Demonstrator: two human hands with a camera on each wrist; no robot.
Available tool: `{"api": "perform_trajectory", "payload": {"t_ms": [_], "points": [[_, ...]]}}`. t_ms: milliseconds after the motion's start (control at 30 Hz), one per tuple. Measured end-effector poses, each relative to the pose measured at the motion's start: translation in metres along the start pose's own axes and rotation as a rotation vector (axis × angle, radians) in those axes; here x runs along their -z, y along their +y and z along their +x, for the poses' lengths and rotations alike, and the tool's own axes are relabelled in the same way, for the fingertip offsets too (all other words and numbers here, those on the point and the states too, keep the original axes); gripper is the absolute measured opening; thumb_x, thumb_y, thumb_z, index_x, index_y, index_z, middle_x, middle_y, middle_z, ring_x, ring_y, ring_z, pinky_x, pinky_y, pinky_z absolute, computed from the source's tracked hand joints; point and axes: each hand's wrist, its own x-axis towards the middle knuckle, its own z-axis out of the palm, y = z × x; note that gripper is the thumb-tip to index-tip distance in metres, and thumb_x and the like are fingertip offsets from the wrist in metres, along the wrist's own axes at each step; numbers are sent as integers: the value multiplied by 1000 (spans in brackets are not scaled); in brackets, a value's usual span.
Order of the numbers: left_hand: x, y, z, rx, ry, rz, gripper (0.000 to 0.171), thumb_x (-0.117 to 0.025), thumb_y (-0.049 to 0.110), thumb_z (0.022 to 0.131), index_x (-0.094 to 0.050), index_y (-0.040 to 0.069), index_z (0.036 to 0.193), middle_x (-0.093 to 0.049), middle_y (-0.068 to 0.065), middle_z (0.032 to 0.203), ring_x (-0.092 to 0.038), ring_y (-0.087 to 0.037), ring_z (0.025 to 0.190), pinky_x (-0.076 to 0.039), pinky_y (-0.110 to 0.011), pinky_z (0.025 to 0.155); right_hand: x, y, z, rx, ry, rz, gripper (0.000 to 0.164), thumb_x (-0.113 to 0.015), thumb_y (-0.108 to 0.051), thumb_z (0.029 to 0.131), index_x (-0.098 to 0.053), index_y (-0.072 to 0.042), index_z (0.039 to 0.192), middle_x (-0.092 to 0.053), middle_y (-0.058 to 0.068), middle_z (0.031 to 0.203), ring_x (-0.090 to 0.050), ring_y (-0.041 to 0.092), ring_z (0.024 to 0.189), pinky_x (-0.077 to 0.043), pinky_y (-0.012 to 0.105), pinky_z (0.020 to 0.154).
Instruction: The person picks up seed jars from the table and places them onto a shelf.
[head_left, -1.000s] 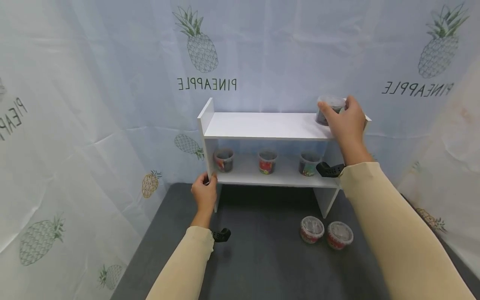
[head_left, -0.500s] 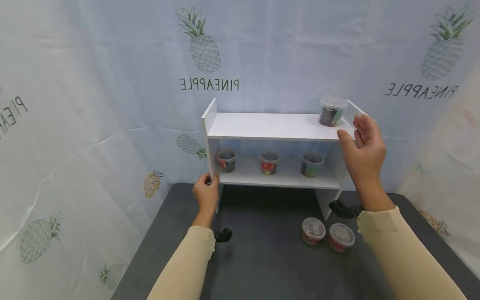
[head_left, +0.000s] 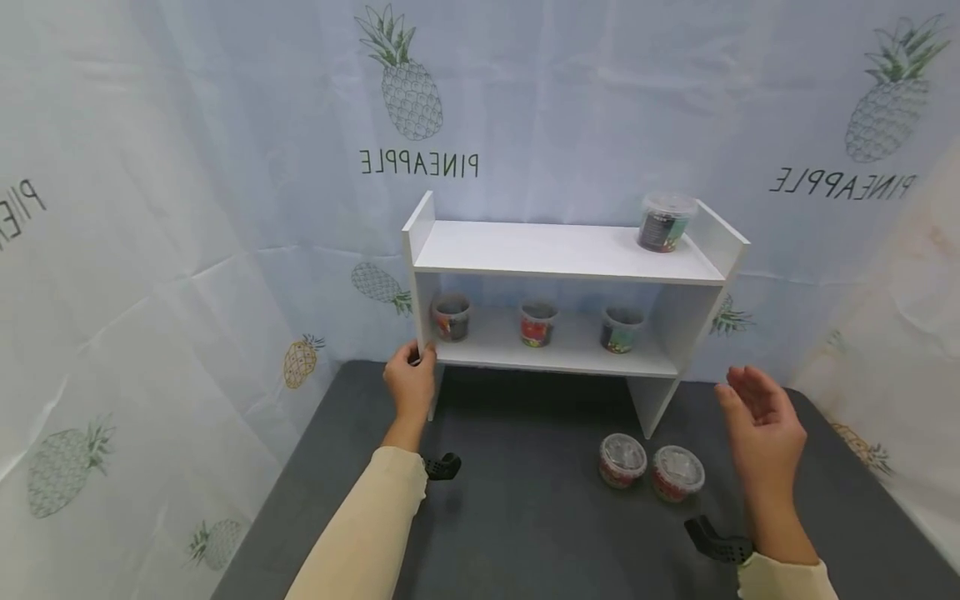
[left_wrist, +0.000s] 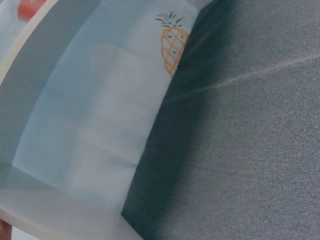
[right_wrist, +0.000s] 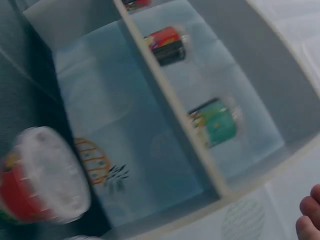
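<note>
My left hand (head_left: pixel 409 382) grips the left side panel of a white two-tier shelf (head_left: pixel 558 250), low down by the lower board. Over the table's right side, my right hand (head_left: pixel 767 433) is in the air with relaxed fingers, holding nothing. Nearest to it is a lidded plastic tub (head_left: pixel 677 473) with a red label. A second red tub (head_left: pixel 623 460) stands just left of that one. On the top board's right end stands a dark-labelled tub (head_left: pixel 664 223). The lower board bears a dark-and-red tub (head_left: pixel 452 317), a red tub (head_left: pixel 537 323) and a green tub (head_left: pixel 622 329).
The shelf stands at the back of a dark grey table (head_left: pixel 517 517). Behind and around it hangs a pale curtain (head_left: pixel 540 100) printed with pineapples. Black wrist straps (head_left: pixel 718 542) sit at the sleeve cuffs.
My right hand has let go of the tub on the top board and moved down and right, to above the table. My left hand stays on the shelf panel.
</note>
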Motion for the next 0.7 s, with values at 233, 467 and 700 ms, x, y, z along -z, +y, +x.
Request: {"api": "perform_trajectory", "payload": {"t_ms": [233, 467, 700], "points": [[1, 1, 0, -10, -2, 5, 23, -72, 18, 88, -74, -1, 101, -72, -18, 95, -72, -29, 88, -58, -46, 76, 13, 38, -25, -337, -185, -228, 61, -65, -37, 94, -44, -18, 148, -57, 0, 141, -55, 1, 122, -40, 1, 82], [1, 0, -2, -4, -8, 10, 22, -71, 18, 89, -74, -1, 100, -72, -17, 95, -72, -28, 87, -58, -46, 74, 20, 73, -32, -390, -574, -359, 85, -57, -51, 96, -17, -9, 158, -32, 21, 157, -34, 42, 141, -43, 41, 105], [0, 2, -1, -13, -2, 29, 23, -71, 19, 89, -74, -1, 100, -73, -17, 95, -72, -28, 86, -58, -45, 73, 25, 98, -40, -440, -750, -281, 85, -60, -43, 97, -15, -4, 157, -30, 24, 157, -50, 18, 131, -49, 34, 95]]}}
